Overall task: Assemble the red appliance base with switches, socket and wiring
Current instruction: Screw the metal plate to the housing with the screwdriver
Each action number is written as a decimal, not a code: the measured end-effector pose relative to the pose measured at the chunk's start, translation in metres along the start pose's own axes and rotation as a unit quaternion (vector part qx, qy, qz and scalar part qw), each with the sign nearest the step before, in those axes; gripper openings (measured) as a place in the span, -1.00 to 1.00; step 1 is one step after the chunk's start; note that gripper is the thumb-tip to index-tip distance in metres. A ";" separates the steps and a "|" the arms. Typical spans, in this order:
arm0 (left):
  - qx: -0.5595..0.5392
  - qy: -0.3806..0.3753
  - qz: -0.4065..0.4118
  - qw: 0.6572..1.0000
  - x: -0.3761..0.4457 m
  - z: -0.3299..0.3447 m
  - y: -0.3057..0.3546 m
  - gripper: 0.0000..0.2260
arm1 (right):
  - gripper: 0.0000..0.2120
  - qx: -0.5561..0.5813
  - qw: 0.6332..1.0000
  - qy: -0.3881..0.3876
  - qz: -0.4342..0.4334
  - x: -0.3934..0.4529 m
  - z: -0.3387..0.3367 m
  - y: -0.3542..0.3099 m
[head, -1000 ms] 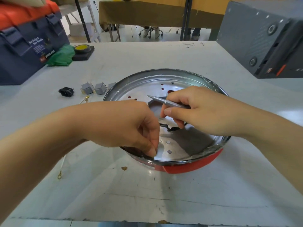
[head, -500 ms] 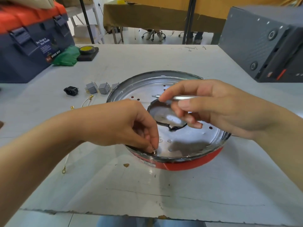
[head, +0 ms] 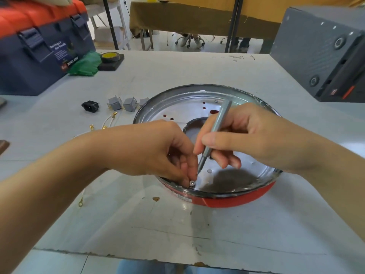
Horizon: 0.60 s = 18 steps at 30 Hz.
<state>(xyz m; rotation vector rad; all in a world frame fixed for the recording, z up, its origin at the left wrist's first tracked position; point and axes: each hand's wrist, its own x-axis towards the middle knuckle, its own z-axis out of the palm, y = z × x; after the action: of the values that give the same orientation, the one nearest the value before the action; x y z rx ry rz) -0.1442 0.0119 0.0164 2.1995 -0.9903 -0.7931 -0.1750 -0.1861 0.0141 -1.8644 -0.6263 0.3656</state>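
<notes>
Left hand (head: 158, 151) pinches screw (head: 192, 183) at base (head: 233, 200) near rim, base mid-counter (head: 177, 224). Right hand (head: 246, 139) grips driver (head: 214, 135), tip just above. Best: seat tip squarely first, screw upright. Switches (head: 122, 103), socket (head: 90, 106) wait beyond.

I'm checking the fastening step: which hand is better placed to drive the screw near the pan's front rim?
The right hand: it grips the screwdriver, tip angled down just above the screw. The left hand pinches that screw on the red base, steadying it.
</notes>
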 end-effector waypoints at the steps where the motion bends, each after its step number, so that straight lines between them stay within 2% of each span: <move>1: -0.004 -0.004 0.001 1.000 0.000 0.000 0.000 -0.84 | -0.82 -0.009 1.000 -0.007 0.004 0.000 0.001 0.000; 6: 0.002 -0.010 0.002 1.000 0.001 -0.001 -0.001 -0.92 | -0.82 -0.038 0.999 -0.031 0.015 0.001 0.005 -0.001; 18: 0.008 -0.016 0.005 1.000 0.002 -0.002 -0.002 -0.94 | -0.83 -0.050 0.998 -0.034 0.020 0.002 0.004 -0.001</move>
<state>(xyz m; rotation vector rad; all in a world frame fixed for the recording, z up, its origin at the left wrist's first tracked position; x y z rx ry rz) -0.1413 0.0117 0.0156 2.1993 -1.0256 -0.8211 -0.1759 -0.1810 0.0137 -1.9685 -0.6638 0.4323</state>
